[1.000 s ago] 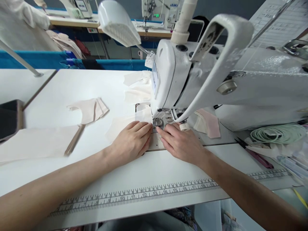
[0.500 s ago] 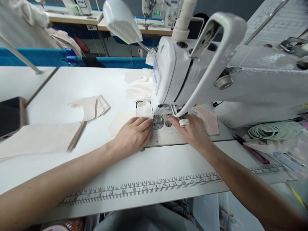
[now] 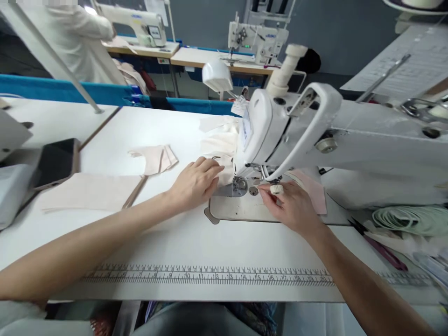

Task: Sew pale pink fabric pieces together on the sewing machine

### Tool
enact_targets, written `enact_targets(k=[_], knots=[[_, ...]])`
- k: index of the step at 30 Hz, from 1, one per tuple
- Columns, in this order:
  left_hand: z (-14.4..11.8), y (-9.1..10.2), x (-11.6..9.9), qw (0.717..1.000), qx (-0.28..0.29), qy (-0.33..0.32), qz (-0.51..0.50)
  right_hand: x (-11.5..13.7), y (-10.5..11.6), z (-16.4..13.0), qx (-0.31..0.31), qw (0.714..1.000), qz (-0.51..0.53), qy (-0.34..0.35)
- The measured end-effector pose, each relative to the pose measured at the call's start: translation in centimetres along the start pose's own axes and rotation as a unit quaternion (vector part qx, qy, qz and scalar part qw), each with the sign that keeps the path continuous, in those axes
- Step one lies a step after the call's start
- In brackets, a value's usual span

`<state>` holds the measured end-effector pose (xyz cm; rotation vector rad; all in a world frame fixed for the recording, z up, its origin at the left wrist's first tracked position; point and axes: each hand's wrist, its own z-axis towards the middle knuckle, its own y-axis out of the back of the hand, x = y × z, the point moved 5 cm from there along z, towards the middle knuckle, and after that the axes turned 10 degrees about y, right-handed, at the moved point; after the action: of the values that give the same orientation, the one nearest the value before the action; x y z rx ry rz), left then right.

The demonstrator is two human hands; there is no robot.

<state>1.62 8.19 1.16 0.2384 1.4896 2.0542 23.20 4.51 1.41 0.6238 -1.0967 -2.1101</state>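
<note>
White table (image 3: pixel 157 130), sewing machine (image 3: pixel 262 126) at right. Left hand (image 3: pixel 196 184) has drawn away from needle plate (image 3: pixel 241 185), loosely curled, released, beside pale fabric (image 3: pixel 227 171) left of needle; stitching looks paused. Right hand (image 3: pixel 290 205): fingertips close together, grip cannot be told.

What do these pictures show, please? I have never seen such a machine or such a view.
Every picture comes from one camera worn on a person's head, looking forward and down. The large white thing nearest is a sewing machine. The left hand is next to pale cloth beside the machine; the right hand is near a small white knob. I cannot tell whether either hand grips anything. Flat cloth pieces lie on the white table at left; a coil of green cord and scissors lie at right.
</note>
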Motion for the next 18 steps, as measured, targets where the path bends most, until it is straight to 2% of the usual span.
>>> enact_targets(k=[2, 4, 9, 14, 18], knots=[[1.9, 0.3, 1.4, 0.999, 0.013, 0.033, 0.011, 0.1, 0.1, 0.0, -0.003, 1.0, -0.001, 0.012], [4.2, -0.1, 2.4, 0.999, 0.038, 0.036, 0.017, 0.3, 0.2, -0.1, -0.008, 1.0, -0.004, 0.024], [9.7, -3.5, 3.4, 0.996, 0.091, 0.015, 0.02, 0.6, 0.3, 0.0, -0.006, 0.999, 0.009, 0.044], [14.5, -6.0, 5.1, 0.991, 0.079, 0.098, 0.033, 0.6, 0.3, 0.2, 0.0, 0.998, 0.005, 0.069], [16.7, -6.0, 6.7, 0.983, 0.072, 0.166, 0.028, 0.6, 0.2, 0.1, 0.021, 0.995, -0.007, 0.101]])
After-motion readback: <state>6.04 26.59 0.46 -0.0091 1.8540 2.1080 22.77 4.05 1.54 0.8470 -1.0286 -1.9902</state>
